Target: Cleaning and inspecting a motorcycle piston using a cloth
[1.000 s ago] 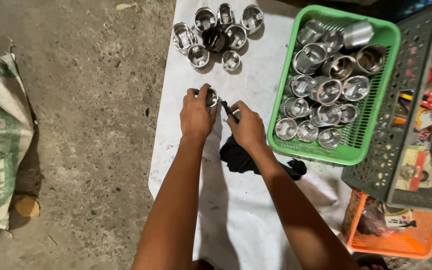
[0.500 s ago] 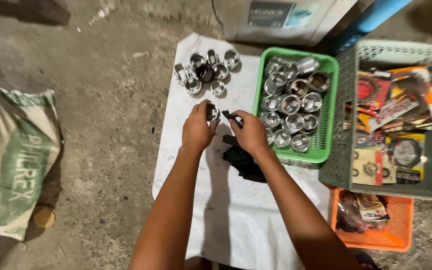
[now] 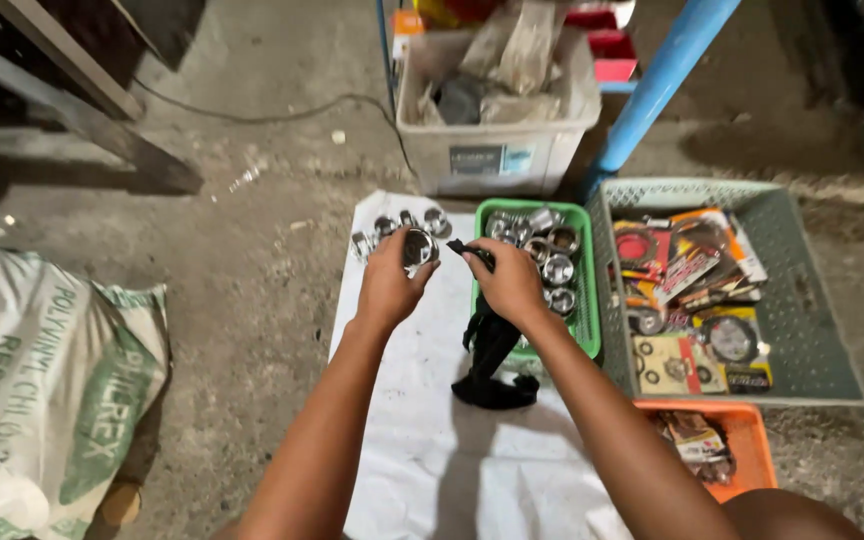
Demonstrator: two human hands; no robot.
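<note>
1. The left hand (image 3: pixel 390 285) has its grip closed around a shiny round metal part (image 3: pixel 418 246), a short cylinder that looks like a piston, held up with its open end turned toward the person.
2. The right hand (image 3: pixel 510 283) grips one end of a black rag (image 3: pixel 492 352), pinched between thumb and fingers just right of the metal part; the rest of the rag hangs down onto the white sheet (image 3: pixel 422 440).
3. The metal part sits in the air above the top of the white sheet, between the two hands, not touching anything on the floor.
4. To my eye this is a wiping job. It would go best with the left hand keeping the part steady and turning it a little at a time, while the rag end is pressed into the hollow and round the rim.
5. Just beyond the metal part, at the sheet's far edge, lies a small cluster of similar metal pieces (image 3: pixel 392 228).
6. Right of the metal part, a green basket (image 3: pixel 584 300) holds more of them.
7. Further right stands a grey crate (image 3: pixel 802 330) of packaged parts, with an orange tray (image 3: pixel 752 450) nearer the person.
8. Well left of the metal part, a printed sack (image 3: pixel 42 390) rests on the concrete floor (image 3: pixel 252 300).
</note>
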